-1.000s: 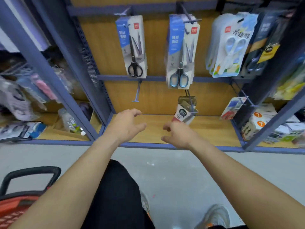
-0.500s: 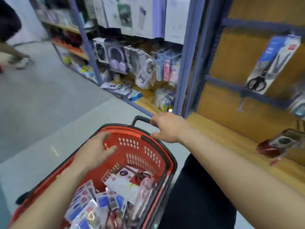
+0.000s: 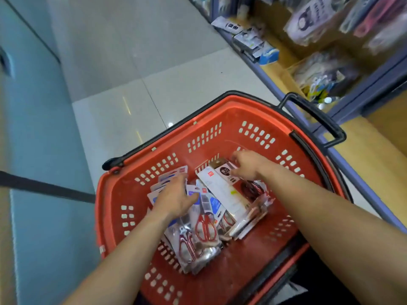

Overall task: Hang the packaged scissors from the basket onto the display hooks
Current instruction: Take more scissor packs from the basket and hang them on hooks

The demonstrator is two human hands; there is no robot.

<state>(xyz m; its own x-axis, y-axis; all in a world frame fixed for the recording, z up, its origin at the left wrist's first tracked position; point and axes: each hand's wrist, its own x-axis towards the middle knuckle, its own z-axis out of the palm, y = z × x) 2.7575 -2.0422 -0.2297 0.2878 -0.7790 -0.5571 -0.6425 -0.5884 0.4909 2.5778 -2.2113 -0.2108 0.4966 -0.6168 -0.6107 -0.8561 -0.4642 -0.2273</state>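
A red shopping basket stands on the floor below me, holding several packaged scissors. My left hand lies with spread fingers on the blue and white packs at the left of the pile. My right hand curls its fingers over the top end of a white pack with a brown label, which lies tilted on the pile. Packs with red-handled scissors lie nearer me. The display hooks are out of view.
The basket's black handle sticks up at its far right corner, close to the wooden bottom shelf with its blue edge. More packaged goods sit on the shelves further along. Grey tiled floor stretches to the left.
My view has swung from the hooks down to the basket. Both hands have dropped from the rim and handle into the basket onto the packs.
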